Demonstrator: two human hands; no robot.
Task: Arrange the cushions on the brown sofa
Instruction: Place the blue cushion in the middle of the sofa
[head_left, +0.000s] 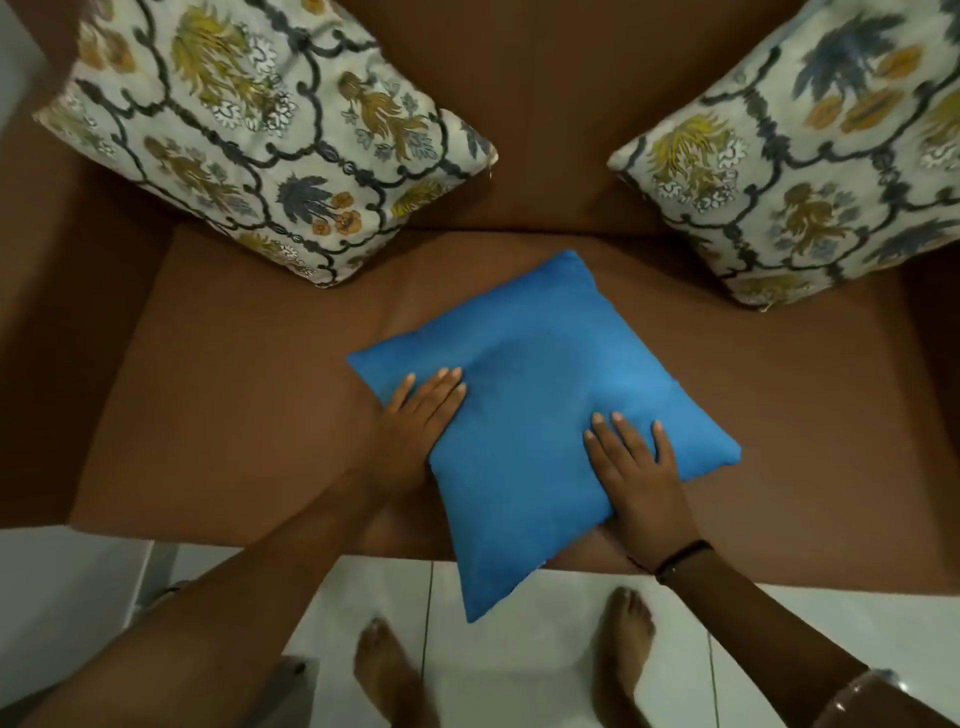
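Note:
A plain blue cushion (535, 410) lies flat on the brown sofa seat (234, 405), turned like a diamond, with its near corner hanging over the seat's front edge. My left hand (415, 421) holds its left edge, fingers on top of the fabric. My right hand (641, 478) grips the lower right edge, fingers spread on top. A floral cushion (260, 135) leans against the backrest at the left. A matching floral cushion (810, 161) leans at the right.
The sofa's armrests (57, 312) close in both sides of the seat. White floor tiles (519, 649) run in front of the sofa, where my bare feet (623, 639) stand. A small dark object sits on the floor at the lower left.

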